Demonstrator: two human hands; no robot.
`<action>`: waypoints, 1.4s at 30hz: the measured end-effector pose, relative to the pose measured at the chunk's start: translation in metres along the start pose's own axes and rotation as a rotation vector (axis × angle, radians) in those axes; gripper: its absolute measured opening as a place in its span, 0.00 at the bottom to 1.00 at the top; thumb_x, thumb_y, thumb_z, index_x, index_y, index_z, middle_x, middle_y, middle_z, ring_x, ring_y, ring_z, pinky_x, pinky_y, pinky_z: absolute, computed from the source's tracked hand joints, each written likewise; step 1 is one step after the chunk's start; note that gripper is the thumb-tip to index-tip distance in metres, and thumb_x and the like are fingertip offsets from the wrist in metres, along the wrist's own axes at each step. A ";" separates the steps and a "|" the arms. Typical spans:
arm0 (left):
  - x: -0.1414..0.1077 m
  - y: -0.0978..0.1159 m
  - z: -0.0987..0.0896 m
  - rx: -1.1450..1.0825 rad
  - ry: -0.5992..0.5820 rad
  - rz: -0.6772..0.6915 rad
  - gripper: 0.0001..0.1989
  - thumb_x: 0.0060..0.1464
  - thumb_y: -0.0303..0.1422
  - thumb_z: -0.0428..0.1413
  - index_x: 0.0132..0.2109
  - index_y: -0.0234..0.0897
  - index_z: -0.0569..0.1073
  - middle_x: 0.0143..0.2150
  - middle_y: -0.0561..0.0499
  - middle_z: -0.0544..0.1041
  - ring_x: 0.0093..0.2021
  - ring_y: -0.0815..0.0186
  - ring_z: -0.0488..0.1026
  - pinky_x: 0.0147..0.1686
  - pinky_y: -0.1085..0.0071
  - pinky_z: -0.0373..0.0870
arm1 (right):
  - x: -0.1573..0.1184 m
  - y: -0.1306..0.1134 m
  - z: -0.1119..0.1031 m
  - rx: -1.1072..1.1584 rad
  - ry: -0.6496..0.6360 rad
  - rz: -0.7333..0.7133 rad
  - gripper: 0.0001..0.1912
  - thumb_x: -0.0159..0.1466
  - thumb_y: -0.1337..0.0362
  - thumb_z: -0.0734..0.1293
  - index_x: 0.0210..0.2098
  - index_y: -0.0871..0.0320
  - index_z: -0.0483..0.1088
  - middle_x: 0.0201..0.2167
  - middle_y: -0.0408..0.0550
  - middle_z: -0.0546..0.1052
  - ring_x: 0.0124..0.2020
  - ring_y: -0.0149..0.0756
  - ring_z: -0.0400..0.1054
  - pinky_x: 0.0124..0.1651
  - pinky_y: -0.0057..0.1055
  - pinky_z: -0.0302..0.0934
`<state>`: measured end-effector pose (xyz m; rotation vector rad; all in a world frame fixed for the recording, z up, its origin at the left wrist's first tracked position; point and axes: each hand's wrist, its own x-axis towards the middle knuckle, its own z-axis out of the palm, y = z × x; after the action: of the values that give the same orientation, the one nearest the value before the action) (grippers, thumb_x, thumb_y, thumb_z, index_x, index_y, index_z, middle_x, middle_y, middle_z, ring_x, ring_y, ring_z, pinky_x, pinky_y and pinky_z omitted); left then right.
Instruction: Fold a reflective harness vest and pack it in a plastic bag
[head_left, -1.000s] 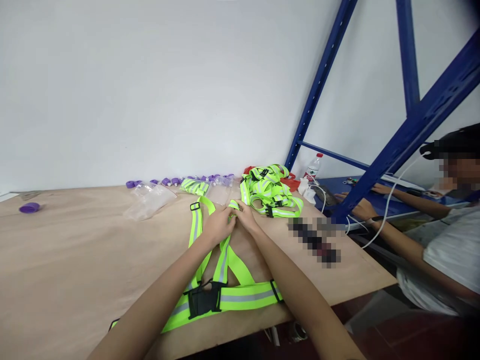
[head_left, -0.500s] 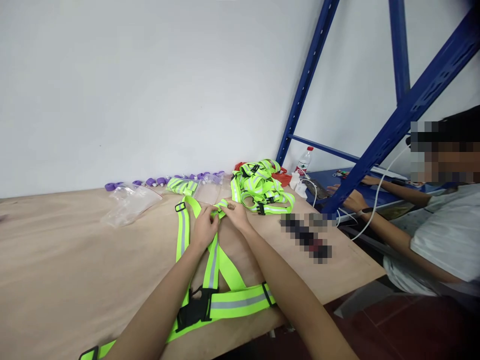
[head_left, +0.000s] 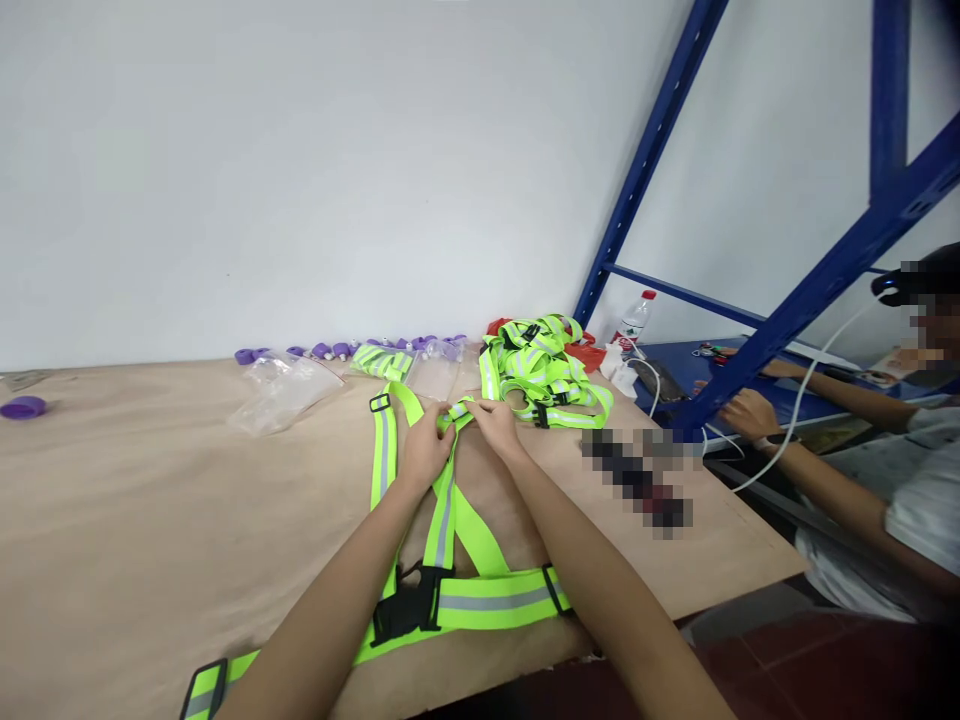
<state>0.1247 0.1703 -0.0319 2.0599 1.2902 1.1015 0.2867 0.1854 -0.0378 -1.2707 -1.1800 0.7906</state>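
Note:
A yellow-green harness with grey reflective stripes (head_left: 495, 603) lies spread on the brown-covered table (head_left: 135, 500). At its upper part, my left hand (head_left: 427, 447) pinches a strap. Close on the right, my right hand (head_left: 493, 425) grips the same strap between thumb and fingers. A black buckle (head_left: 407, 608) joins the lower band near my left forearm. One black slider (head_left: 380, 403) sits on the upper left strap, another (head_left: 204, 690) at the lower left. My fingers partly hide the held strap section.
A pile of similar straps (head_left: 544, 370) lies behind my right hand. Clear plastic bags (head_left: 281, 393), purple items (head_left: 322, 350) and a bottle (head_left: 636, 318) stand or lie near the wall. Blue shelf posts (head_left: 652, 160) rise at right, where another person's hand (head_left: 750, 413) rests over a blue surface.
The whole view has shifted, so the table things appear a little further right. Both hands still hold the strap, with the fingers slightly moved.

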 end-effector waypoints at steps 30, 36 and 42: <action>0.005 0.000 -0.004 -0.293 0.132 -0.089 0.18 0.56 0.35 0.60 0.53 0.40 0.75 0.39 0.53 0.75 0.24 0.71 0.63 0.28 0.73 0.59 | -0.001 -0.002 -0.001 0.232 -0.193 0.165 0.22 0.51 0.43 0.74 0.25 0.58 0.76 0.26 0.49 0.78 0.30 0.46 0.75 0.36 0.42 0.73; 0.010 0.000 -0.002 -0.578 0.151 -0.137 0.15 0.53 0.37 0.60 0.47 0.39 0.75 0.36 0.54 0.70 0.20 0.76 0.58 0.21 0.75 0.54 | -0.002 0.000 0.001 0.232 -0.225 0.165 0.23 0.52 0.43 0.73 0.26 0.58 0.76 0.26 0.50 0.78 0.30 0.46 0.74 0.34 0.41 0.72; 0.017 -0.009 -0.002 -0.882 0.163 -0.282 0.23 0.48 0.47 0.63 0.45 0.38 0.70 0.24 0.60 0.63 0.17 0.76 0.55 0.18 0.77 0.49 | -0.003 -0.002 0.005 0.199 -0.216 0.103 0.19 0.54 0.47 0.72 0.33 0.57 0.78 0.32 0.48 0.80 0.37 0.47 0.75 0.37 0.39 0.72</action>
<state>0.1228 0.1894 -0.0308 1.1241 0.8749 1.3863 0.2811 0.1831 -0.0366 -1.1078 -1.1803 1.1153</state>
